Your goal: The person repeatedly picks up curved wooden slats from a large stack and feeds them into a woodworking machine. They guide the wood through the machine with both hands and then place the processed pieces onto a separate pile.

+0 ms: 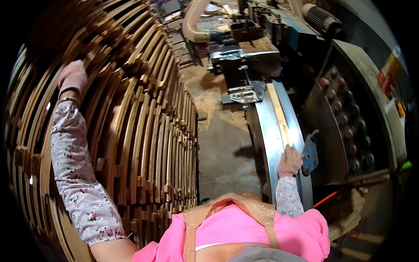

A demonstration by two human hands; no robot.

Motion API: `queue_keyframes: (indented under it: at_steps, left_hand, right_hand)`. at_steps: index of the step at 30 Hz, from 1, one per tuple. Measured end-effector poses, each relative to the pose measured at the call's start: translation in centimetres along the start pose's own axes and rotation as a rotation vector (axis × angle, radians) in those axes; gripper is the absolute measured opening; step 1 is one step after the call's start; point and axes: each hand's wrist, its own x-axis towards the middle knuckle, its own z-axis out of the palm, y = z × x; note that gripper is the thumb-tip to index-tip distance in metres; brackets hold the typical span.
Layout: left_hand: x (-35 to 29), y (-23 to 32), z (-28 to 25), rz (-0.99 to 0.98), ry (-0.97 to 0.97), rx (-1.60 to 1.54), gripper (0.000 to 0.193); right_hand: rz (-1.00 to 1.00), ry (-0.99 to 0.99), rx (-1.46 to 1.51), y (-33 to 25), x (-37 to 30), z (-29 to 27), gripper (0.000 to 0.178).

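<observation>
1. While the right hand [290, 160] presses on the near end of a thin wooden strip [279, 115], that strip lies lengthwise on the shiny metal feed bench [266, 131] of a woodworking machine [244, 61], its far end pointing toward the cutter housing.
2. Its fingers are curled down over the strip's end, closed on it rather than spread; the gloved palm hides the exact grip.
3. Far off to the other side, the left hand [72, 77] reaches up into a tall stack of wooden strips [144, 131]. Its fingers seem to be bent around one strip there, though I cannot tell for sure from this angle.
4. Risk: with the arms this far apart, the strip on the bench could skew off the fence line and jam at the machine's mouth.
5. Risk: the right hand sits close to a blue bracket [310, 155] at the bench edge, which could catch the glove as the strip moves.
6. Risk: tugging one strip from the stack could loosen its neighbours.
7. Around: sawdust [209, 94] covers the floor between stack and machine, a control panel with round buttons [345, 113] stands at right, and a dust hose [192, 22] curves above.
</observation>
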Motion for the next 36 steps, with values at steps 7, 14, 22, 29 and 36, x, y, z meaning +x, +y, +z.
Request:
queue_keyframes:
  at_steps: [7,14,22,29,36]
  left_hand:
    - [-7.6,3.0,-4.6,0.454,0.445,-0.388,0.021]
    - [-18.5,14.2,-7.0,0.856,0.592,0.160,0.011]
    - [-31.6,25.8,-6.6,1.725,0.319,-0.354,0.020]
    - [-19.8,23.5,-4.5,1.320,0.733,-0.575,0.028]
    - [-3.9,9.0,-3.2,0.669,0.769,-0.617,0.056]
  right_hand:
    - [-0.007,-0.134,-0.102,-5.1,14.3,3.7,0.057]
    - [-0.538,0.197,1.305,-14.6,19.3,-6.4,0.085]
    - [-0.419,-0.321,1.017,-11.6,2.6,-12.2,0.096]
    - [0.177,-0.095,0.260,-1.3,-11.9,-7.8,0.068]
    - [0.282,0.118,-0.029,-1.5,0.8,0.7,0.060]
